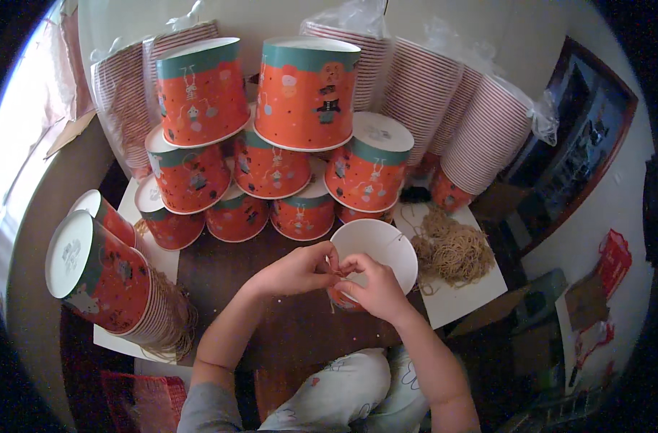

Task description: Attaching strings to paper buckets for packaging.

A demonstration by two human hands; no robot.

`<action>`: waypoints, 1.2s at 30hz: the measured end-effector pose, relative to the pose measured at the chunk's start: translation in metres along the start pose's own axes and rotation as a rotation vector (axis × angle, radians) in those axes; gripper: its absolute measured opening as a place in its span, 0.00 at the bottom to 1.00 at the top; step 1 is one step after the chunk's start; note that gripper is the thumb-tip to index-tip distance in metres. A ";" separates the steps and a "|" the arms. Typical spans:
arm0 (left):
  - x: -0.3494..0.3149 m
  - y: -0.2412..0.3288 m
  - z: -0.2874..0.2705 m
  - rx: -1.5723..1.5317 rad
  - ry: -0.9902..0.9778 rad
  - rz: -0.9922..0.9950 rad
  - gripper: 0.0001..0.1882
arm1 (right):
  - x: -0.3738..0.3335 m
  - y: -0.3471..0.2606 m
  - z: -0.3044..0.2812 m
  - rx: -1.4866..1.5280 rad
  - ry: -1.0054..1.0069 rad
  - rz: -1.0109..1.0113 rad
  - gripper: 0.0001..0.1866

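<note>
An open paper bucket with a white inside and an orange outside stands on the dark table in front of me. My left hand and my right hand meet at its near left rim, thumbs and fingertips pinched close together. A thin piece of brown twine shows below the fingers; the part between the fingertips is mostly hidden. A small dark mark, maybe a hole, shows at the far right rim. Right of the bucket lies a tangled heap of brown twine on a white board.
Upside-down orange and green buckets are piled in tiers at the back. Behind them stand tall nested stacks in clear plastic. At left, a leaning nested stack has twine loops along its side. A red mesh bag is low left.
</note>
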State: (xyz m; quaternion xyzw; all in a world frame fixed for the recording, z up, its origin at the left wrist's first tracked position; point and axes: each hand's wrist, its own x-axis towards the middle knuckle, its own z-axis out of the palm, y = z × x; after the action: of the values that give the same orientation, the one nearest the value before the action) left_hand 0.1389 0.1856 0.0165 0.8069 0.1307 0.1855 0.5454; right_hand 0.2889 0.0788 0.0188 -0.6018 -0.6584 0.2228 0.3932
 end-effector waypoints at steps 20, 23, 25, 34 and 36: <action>-0.009 0.013 -0.009 0.403 0.109 -0.116 0.13 | -0.001 0.000 0.002 0.084 0.084 0.126 0.19; -0.008 0.011 -0.001 0.631 0.023 -0.064 0.10 | -0.001 0.007 0.003 0.058 0.122 0.060 0.19; -0.007 0.013 0.007 0.722 0.028 -0.126 0.10 | -0.001 0.008 0.004 0.100 0.122 0.046 0.19; -0.009 0.015 0.005 0.745 0.139 -0.139 0.08 | -0.002 0.003 0.001 0.068 0.106 0.069 0.16; -0.010 0.016 0.005 0.729 0.191 -0.128 0.09 | -0.001 0.005 0.002 0.104 0.121 0.085 0.16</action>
State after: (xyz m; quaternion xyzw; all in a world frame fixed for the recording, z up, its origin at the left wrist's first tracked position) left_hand 0.1321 0.1711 0.0279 0.9172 0.2883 0.1668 0.2186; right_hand 0.2905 0.0788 0.0132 -0.6205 -0.5948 0.2365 0.4530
